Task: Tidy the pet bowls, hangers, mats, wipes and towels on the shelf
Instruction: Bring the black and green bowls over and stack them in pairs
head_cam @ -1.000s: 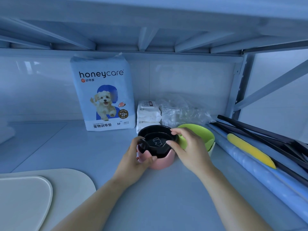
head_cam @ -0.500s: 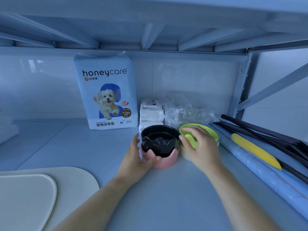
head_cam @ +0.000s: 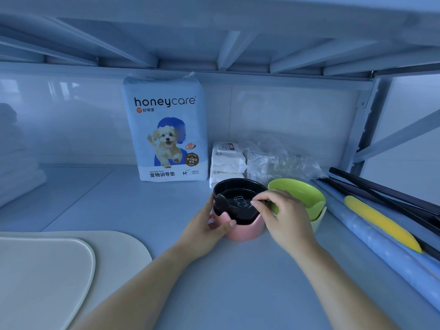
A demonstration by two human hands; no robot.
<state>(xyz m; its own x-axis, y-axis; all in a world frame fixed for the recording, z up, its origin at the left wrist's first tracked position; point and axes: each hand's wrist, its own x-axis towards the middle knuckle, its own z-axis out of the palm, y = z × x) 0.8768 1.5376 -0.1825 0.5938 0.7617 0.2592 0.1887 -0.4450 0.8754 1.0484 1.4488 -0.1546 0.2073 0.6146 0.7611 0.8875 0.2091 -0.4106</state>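
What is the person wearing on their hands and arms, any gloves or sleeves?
Nothing that shows. The left hand and right hand are bare: no gloves, rings or wristbands. The left forearm and right forearm are uncovered to the picture's lower edge; no sleeve shows.

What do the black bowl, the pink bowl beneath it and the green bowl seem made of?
Black bowl: glossy, reflective inside; glazed ceramic or hard plastic. Pink bowl: smooth, soft sheen, thick wall; likely ceramic. Green bowl: smooth satin surface; ceramic or plastic, cannot tell which.

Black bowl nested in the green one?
No, the black bowl sits in the pink bowl; the green bowl stands beside it.
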